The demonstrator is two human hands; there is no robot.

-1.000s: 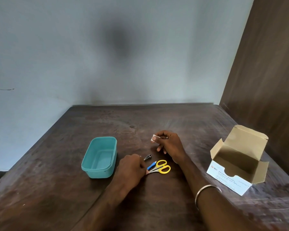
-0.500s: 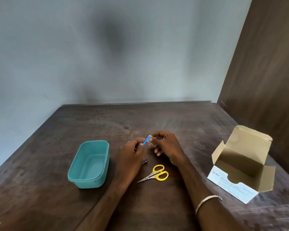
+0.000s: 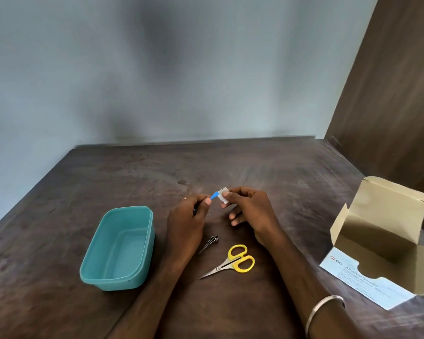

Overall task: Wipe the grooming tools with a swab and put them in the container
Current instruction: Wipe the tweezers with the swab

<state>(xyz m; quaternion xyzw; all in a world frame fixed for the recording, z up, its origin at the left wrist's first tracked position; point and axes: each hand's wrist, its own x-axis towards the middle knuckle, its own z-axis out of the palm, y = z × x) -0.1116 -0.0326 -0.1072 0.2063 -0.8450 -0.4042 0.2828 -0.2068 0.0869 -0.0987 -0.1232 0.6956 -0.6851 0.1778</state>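
Note:
My left hand [image 3: 187,217] pinches a small blue-handled tool [image 3: 214,195] above the table. My right hand [image 3: 249,209] pinches a white swab [image 3: 223,196] folded around the tool's far end. On the dark wooden table [image 3: 255,167], below my hands, lie yellow-handled scissors [image 3: 233,263] and a small metal nail clipper [image 3: 210,242]. A teal plastic container [image 3: 119,248] with nothing in it stands to the left of my left arm.
An open cardboard box of alcohol swabs [image 3: 382,238] sits at the table's right edge. A brown panel [image 3: 389,94] rises at the right and a grey wall [image 3: 157,69] stands behind the table.
My left hand picked the blue-handled tool up from beside the scissors and raised it to the swab in my right hand. The swab now wraps the tool's end.

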